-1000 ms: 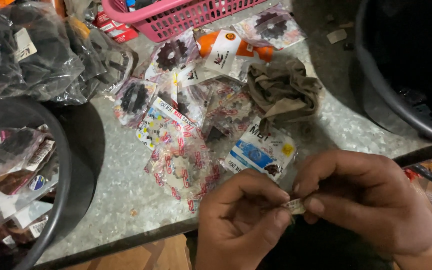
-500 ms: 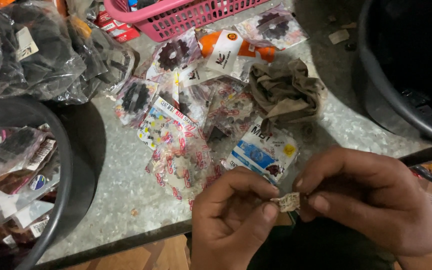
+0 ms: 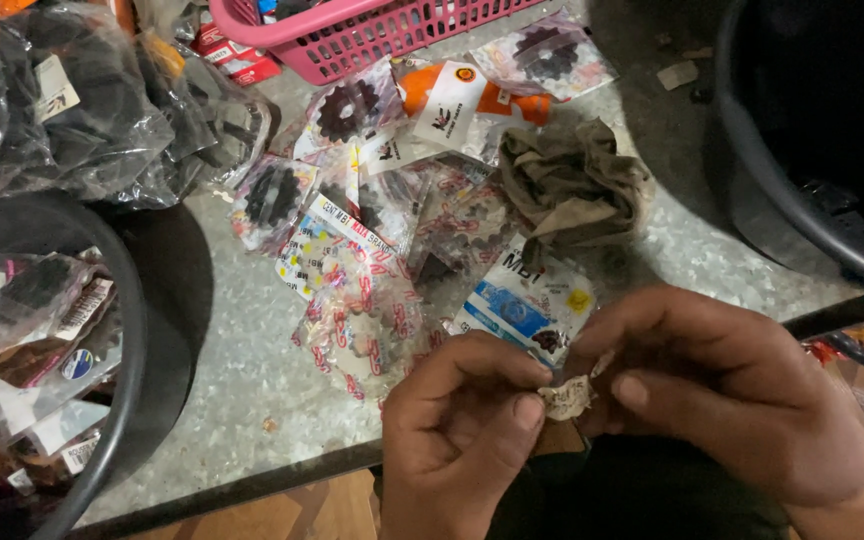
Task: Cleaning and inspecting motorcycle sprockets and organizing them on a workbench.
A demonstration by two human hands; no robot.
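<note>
**A:** Scrap (image 3: 564,398), small and pale and crumpled, sits right between the 2 sets of fingertips, pinched from both sides. What it is made of I cannot tell; paper or tape, perhaps.

**B:** So both hands are closed on it?

**A:** Yes. Left hand (image 3: 462,430) has thumb and forefinger pressed on the scrap's left edge, other fingers curled under. Right hand (image 3: 727,400) grips the right edge the same way, thumb below, fingers folded over the top.

**B:** How would you handle it well, judging from that?

**A:** Keep the pinch at the very tips and work with small, even pulls. It looks thin and frail, so a hard tug could tear it. Holding it near the body, above the table edge (image 3: 282,480), seems sensible: if it slips, it drops where it can be found.

**B:** And beyond the fingers?

**A:** Just past them lies a blue and white packet (image 3: 522,305), then a scatter of clear packets (image 3: 367,320) with red print, some holding dark sprockets (image 3: 272,195). Farther out there is a crumpled brown rag (image 3: 572,185) and a pink basket (image 3: 372,35).

**B:** The surface itself?

**A:** Grey speckled tabletop (image 3: 242,360), cluttered. A black tub (image 3: 42,350) of packets stands off to the left of the fingers, another black tub (image 3: 782,180) to the right. The light is dim, the room otherwise unseen.
</note>
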